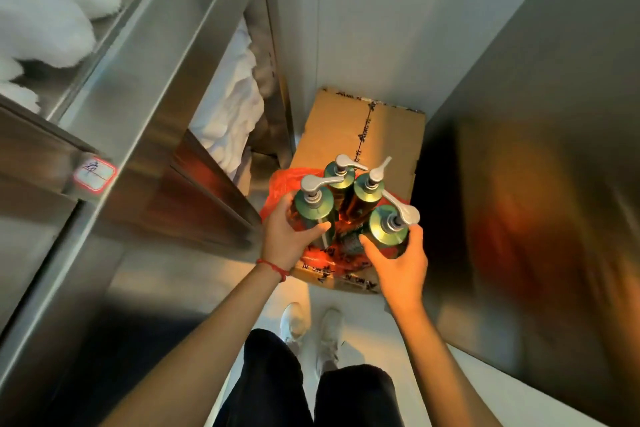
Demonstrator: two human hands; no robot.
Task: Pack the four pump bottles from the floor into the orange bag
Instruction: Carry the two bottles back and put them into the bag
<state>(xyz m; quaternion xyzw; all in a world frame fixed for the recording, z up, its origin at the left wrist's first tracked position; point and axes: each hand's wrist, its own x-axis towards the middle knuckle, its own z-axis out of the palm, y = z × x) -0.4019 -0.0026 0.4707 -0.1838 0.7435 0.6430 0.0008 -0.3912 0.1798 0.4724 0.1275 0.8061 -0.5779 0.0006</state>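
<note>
Several green pump bottles with silver pump heads stand upright, close together, in the orange bag [277,196], which rests on a cardboard box. My left hand [289,236] grips the near-left bottle [313,208] around its shoulder. My right hand [398,262] grips the near-right bottle [386,227]. Behind them stand the far-left bottle [339,175] and the far-right bottle [369,189], touched by neither hand. The bag's orange plastic shows around and under the bottles; its handles are hidden.
The cardboard box [363,121] sits on the floor against the white wall. A steel shelf unit [145,87] with white folded towels [228,107] runs along the left. A steel panel [536,184] closes the right. My white shoes [311,326] stand just before the box.
</note>
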